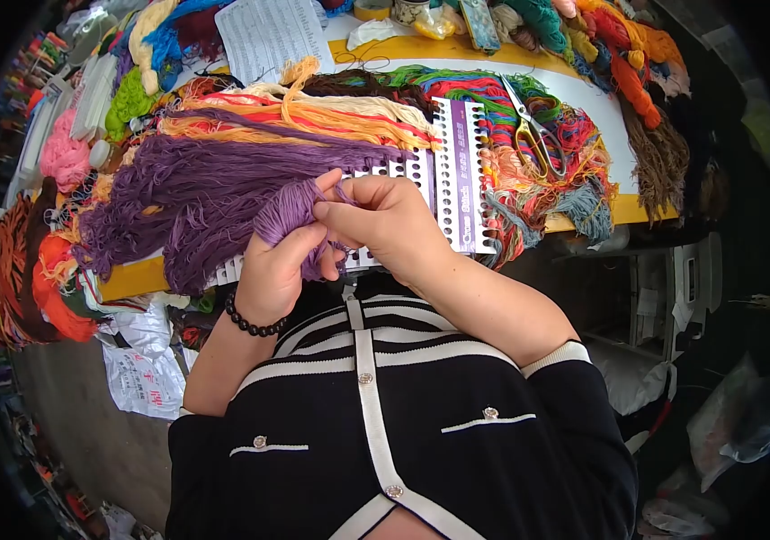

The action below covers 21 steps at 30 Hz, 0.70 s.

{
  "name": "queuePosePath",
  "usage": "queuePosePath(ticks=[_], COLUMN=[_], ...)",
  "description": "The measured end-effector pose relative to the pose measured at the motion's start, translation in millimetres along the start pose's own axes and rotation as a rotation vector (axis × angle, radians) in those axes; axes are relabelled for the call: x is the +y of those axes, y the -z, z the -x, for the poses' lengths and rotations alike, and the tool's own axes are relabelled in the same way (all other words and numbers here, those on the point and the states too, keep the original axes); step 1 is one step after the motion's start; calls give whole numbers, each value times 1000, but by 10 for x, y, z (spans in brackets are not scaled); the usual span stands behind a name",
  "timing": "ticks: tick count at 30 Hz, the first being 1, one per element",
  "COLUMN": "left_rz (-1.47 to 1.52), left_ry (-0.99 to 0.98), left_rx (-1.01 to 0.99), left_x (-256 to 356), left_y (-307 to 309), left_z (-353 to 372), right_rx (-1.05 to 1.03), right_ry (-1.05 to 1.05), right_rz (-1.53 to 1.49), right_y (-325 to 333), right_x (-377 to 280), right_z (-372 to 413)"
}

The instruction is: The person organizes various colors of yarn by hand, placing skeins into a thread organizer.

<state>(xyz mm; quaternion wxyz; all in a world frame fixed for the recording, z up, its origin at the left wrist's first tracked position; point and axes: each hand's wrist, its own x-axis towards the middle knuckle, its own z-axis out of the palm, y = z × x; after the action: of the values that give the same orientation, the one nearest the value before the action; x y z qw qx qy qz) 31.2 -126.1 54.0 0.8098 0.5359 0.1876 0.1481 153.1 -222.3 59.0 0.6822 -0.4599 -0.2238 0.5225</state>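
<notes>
My left hand (279, 256) is closed around a skein of purple embroidery thread (288, 209), held above the front edge of the table. My right hand (383, 216) meets it there, thumb and forefinger pinched on strands at the skein's right side. Under and behind both hands lie long bundles of darker purple thread (187, 171). Their right ends reach a white punched thread card (462, 171) with a purple printed strip. Orange and yellow threads (313, 112) are spread beyond the purple ones.
Gold-handled scissors (529, 135) rest on mixed coloured threads (515, 193) right of the card. A printed sheet (274, 40) lies at the back. Pink thread (66, 155) and lime-green thread (130, 106) sit at the left. Orange and brown hanks (655, 135) hang over the right edge.
</notes>
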Motion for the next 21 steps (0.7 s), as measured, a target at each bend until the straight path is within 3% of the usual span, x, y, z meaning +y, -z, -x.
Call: queuePosePath(ticks=[3,5,9,11,21], left_rz=[-41,-74,-52,-60,-3], left_ry=[-38,-46,-34,-26,-66], left_rx=[21,-3,-18,36,176], left_x=[-36,-52,19,43,-51], left_y=[-49,-40,-26,-23,-51], left_z=[8,11,28,12,-10], right_rx=[13,14,34,-9,37], right_ry=[-40,-80,-26,-24,-67], right_rz=[94,-22,25,-105,-176], right_y=[15,22,-1,-17,44], right_x=[-22,2,9,19,55], right_z=[4,-3,11,6,-15])
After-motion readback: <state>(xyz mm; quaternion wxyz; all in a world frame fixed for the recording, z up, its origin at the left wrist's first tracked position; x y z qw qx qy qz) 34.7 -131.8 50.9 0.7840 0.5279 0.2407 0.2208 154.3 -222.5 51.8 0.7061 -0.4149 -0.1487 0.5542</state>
